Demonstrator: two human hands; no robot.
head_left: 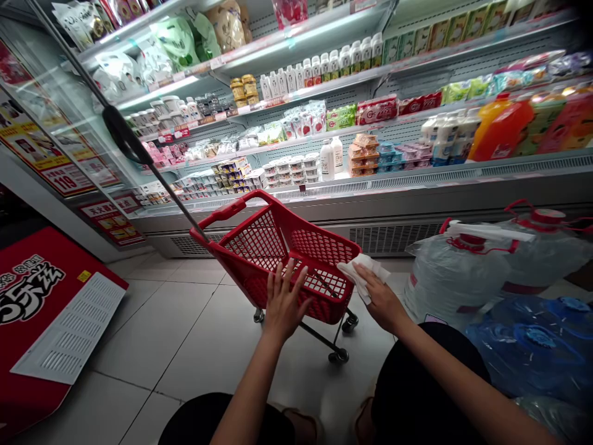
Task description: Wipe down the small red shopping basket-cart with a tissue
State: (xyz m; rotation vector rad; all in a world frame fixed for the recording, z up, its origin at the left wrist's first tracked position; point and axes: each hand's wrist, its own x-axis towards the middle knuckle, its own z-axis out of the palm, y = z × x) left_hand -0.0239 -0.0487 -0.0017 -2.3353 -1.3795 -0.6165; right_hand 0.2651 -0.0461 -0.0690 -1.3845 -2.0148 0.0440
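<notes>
In front of me stands a red plastic shopping basket cart point(259, 244) on small black casters, with a long dark pull handle point(132, 142) slanting up to the left. My left hand point(283, 303) has its fingers spread at the basket's near side; whether it touches the rim I cannot tell. A white cloth or tissue point(365, 275) is held in my right hand point(377, 296) at the basket's right end. The cloth lies against the rim's right corner. My right fingers rest over it, partly bent.
Behind the cart runs an open refrigerated shelf point(319, 204) with bottles, cups and packs. Large clear water jugs point(449, 278) and blue water bottles point(532, 346) stand close on my right. A red freezer cabinet point(60, 309) is at the left. Pale floor tiles point(185, 346) lie below.
</notes>
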